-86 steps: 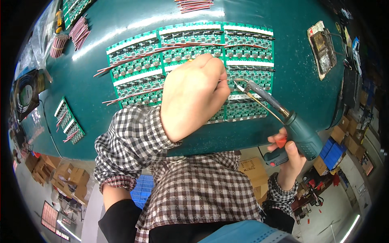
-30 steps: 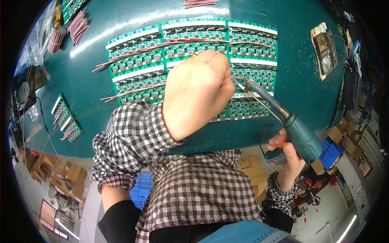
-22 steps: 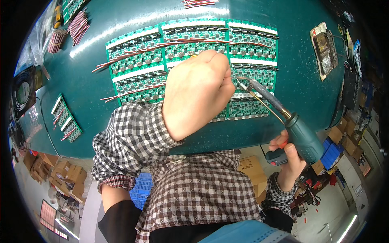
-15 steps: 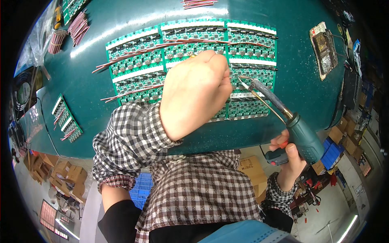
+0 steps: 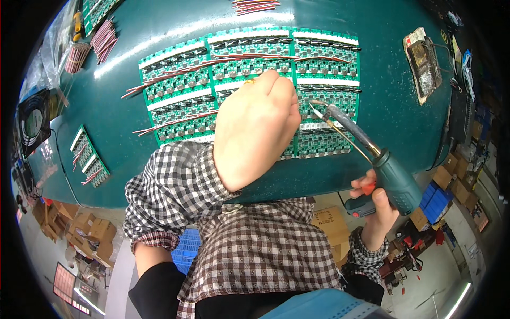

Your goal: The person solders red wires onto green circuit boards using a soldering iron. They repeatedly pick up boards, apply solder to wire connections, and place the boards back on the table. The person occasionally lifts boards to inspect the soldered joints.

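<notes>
Close work at a green bench (image 5: 382, 69)

The bench, pale with glare at the top, carries everything; clock directions run from the middle of the board grid (image 5: 249, 66). The grid lies flat in joined blocks, squarely before the person, probably so each row is within easy reach.

At four o'clock the soldering gun (image 5: 396, 181) slants in, its barrel toward the boards, likely leaving the left side free. The left hand (image 5: 257, 127), at six, is curled over the grid; its fingertips are hidden, so I cannot tell whether they grip anything. The right hand (image 5: 377, 210), between four and five, is closed around the gun's handle, fingers by the red trigger (image 5: 369, 189), presumably for control.

A blackened tray (image 5: 422, 64) sits near three, a board strip (image 5: 89, 157) near eight. Bundled wires (image 5: 78, 57) lie just past nine, perhaps parked clear of the hands. Thin wire strands (image 5: 212, 63) cross the upper rows. Smallest, the gun's tip (image 5: 314, 105) points just beside the left hand.
</notes>
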`<action>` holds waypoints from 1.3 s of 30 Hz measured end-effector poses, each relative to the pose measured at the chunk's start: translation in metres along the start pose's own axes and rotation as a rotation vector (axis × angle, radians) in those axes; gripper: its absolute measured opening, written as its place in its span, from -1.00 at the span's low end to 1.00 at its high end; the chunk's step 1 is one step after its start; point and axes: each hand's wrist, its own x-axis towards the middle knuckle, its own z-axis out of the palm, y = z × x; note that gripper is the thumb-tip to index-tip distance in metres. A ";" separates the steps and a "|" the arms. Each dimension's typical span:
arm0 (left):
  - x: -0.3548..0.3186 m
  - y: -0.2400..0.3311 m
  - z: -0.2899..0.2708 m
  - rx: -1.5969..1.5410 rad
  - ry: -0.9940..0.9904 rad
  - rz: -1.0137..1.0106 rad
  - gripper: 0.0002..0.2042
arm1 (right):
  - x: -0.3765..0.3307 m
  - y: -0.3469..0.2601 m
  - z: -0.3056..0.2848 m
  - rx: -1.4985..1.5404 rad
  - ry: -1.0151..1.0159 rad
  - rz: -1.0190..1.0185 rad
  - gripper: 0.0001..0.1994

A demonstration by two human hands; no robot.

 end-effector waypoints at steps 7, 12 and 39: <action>0.000 -0.001 0.001 0.002 -0.009 0.003 -0.86 | 0.000 0.000 0.005 -0.073 0.051 -0.054 -0.49; 0.002 -0.002 -0.005 -0.030 -0.038 0.027 -0.86 | 0.026 0.014 0.005 0.144 0.026 -0.249 -0.55; 0.000 0.007 0.000 0.240 -0.043 0.070 -0.86 | 0.035 0.032 0.017 0.237 -0.062 -0.233 -0.45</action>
